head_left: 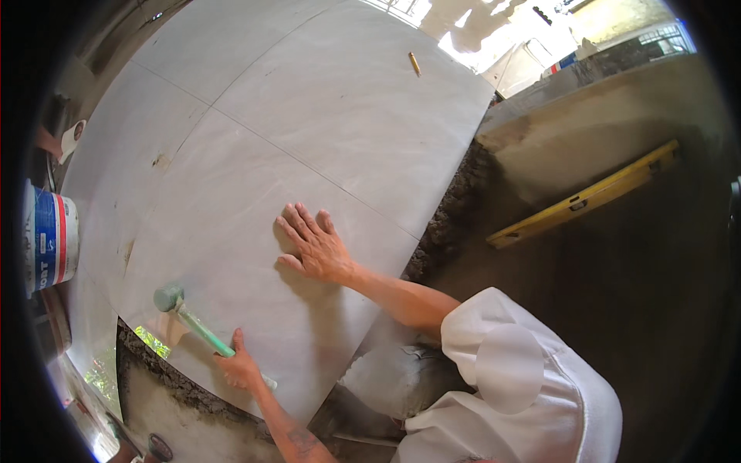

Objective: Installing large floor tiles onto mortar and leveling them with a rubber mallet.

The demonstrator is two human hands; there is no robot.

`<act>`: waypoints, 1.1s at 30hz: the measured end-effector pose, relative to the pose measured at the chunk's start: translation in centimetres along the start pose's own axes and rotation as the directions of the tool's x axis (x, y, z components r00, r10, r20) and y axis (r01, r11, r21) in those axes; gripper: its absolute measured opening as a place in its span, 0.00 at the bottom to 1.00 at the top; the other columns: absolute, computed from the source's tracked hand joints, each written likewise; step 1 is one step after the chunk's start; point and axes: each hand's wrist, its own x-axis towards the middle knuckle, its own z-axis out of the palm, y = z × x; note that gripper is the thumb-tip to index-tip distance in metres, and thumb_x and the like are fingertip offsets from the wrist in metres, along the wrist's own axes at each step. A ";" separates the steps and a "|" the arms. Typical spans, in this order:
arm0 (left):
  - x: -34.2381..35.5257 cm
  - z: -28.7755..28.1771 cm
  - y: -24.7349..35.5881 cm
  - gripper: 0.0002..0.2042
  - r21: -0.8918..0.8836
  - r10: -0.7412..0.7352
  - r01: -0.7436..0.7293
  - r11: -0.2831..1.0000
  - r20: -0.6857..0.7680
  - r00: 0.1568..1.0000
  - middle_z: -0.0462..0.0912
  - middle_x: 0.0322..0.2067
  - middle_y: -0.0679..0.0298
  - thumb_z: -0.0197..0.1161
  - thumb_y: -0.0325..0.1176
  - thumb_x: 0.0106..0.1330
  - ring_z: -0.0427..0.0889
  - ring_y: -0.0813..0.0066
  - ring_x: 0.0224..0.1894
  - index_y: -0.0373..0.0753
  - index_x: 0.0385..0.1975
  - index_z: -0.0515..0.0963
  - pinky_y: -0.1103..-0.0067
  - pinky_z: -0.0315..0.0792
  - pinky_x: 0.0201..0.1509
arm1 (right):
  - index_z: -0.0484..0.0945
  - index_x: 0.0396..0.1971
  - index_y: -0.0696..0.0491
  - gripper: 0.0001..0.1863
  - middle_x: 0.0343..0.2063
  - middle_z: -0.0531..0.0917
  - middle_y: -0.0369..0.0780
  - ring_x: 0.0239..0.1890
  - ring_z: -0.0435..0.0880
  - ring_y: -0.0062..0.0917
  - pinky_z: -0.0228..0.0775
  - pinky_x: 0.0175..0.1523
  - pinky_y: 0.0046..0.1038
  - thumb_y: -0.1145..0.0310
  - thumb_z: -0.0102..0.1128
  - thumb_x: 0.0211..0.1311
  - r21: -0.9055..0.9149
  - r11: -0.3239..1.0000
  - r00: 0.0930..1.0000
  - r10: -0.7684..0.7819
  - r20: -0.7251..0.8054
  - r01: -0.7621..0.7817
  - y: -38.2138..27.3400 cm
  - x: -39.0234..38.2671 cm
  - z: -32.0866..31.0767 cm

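In my left hand (241, 366) is a rubber mallet, its pale green handle (203, 333) wrapped by my fingers. The dark grey-green mallet head (167, 298) points up and left, over or on the tile; I cannot tell whether it touches. My right hand (316, 248) lies palm down with fingers spread on a large pale grey floor tile (255, 193). A thin joint (309, 167) separates this tile from the one beyond it. Along the tile's right edge runs dark, rough mortar (463, 189).
A yellow spirit level (584, 199) lies on the dark floor at right. At far left stands a blue and white bucket (54, 239), with a white roll-like thing (72, 141) beyond it. A small orange-yellow stick (415, 64) lies on the far tile. More mortar (174, 378) borders the near-left edge.
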 end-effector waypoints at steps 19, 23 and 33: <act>0.2 -3.2 -3.9 0.35 -0.403 0.228 -0.140 0.905 0.181 0.957 0.81 0.23 0.51 0.63 0.65 0.56 0.82 0.50 0.28 0.30 0.36 0.75 0.65 0.74 0.34 | 0.38 0.73 0.31 0.70 0.75 0.35 0.34 0.74 0.29 0.50 0.51 0.56 0.80 0.45 0.81 0.32 -0.178 0.926 0.753 -0.148 0.641 0.333 -15.9 6.9 -1.1; -1.5 -5.6 -7.4 0.32 -0.585 0.132 0.002 0.811 0.187 0.973 0.80 0.23 0.53 0.56 0.61 0.65 0.80 0.55 0.26 0.29 0.36 0.75 0.66 0.72 0.31 | 0.33 0.73 0.28 0.73 0.75 0.31 0.32 0.75 0.27 0.47 0.53 0.56 0.79 0.44 0.81 0.30 -0.217 0.916 0.732 -0.110 0.673 0.338 -16.2 7.2 -1.1; -6.2 -2.6 -14.5 0.22 -0.431 -0.057 0.048 0.901 -0.008 0.998 0.79 0.23 0.48 0.44 0.49 0.72 0.80 0.44 0.28 0.31 0.42 0.71 0.59 0.73 0.35 | 0.48 0.70 0.21 0.60 0.75 0.37 0.27 0.76 0.35 0.38 0.58 0.55 0.78 0.57 0.81 0.37 -0.157 0.892 0.762 -0.258 0.593 0.424 -16.8 5.3 -0.2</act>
